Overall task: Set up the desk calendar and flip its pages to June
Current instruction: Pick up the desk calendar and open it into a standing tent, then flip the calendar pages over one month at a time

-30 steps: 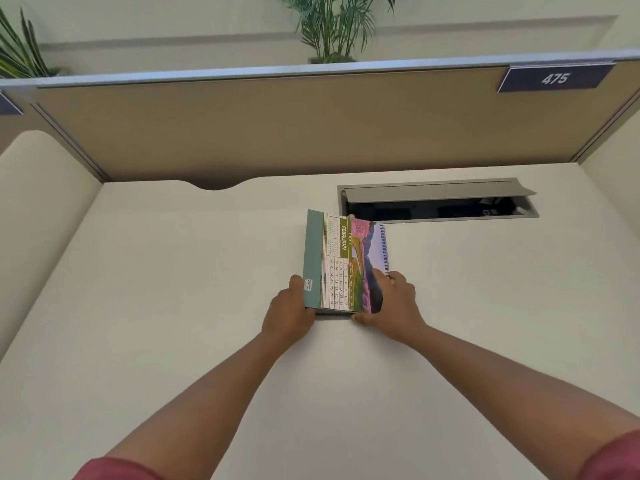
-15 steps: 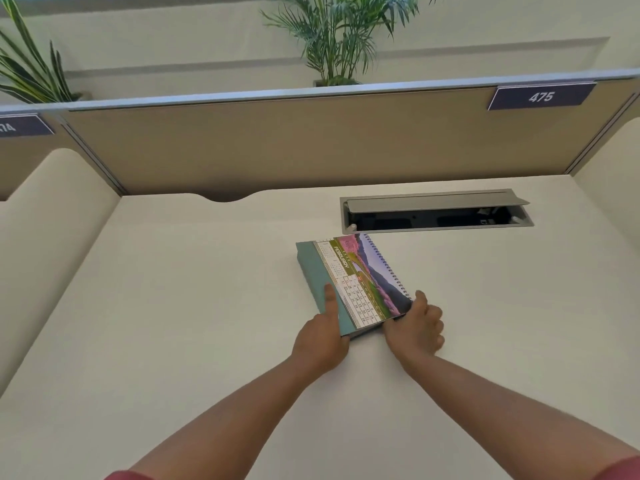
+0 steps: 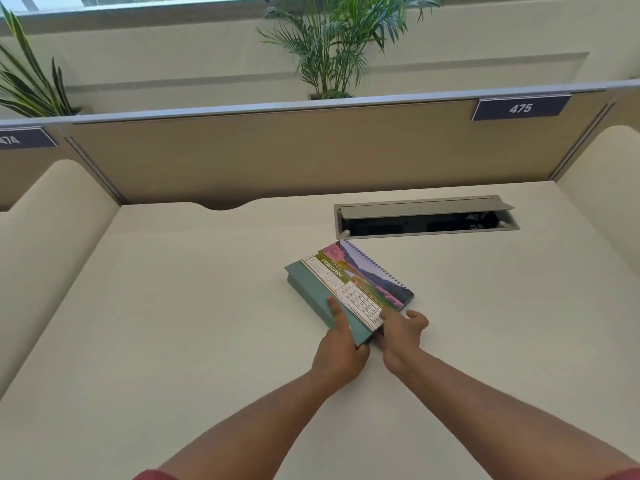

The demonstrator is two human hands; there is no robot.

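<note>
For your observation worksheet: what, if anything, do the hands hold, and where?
Both the left hand and right hand grip the teal spiral-bound desk calendar at its near corner.

The teal-backed desk calendar (image 3: pixel 349 289) is lying almost flat, turned diagonally; its February page is facing up; its spiral binding is running along the far-right edge.

Both hands (image 3: pixel 341 353) (image 3: pixel 401 336) forward, fingers curled.

A desk calendar (image 3: pixel 349 289) lies on the desk (image 3: pixel 173 323), just before the cable tray (image 3: pixel 426 216); left hand (image 3: pixel 341 351) and right hand (image 3: pixel 401 336) meet at its near corner.
</note>
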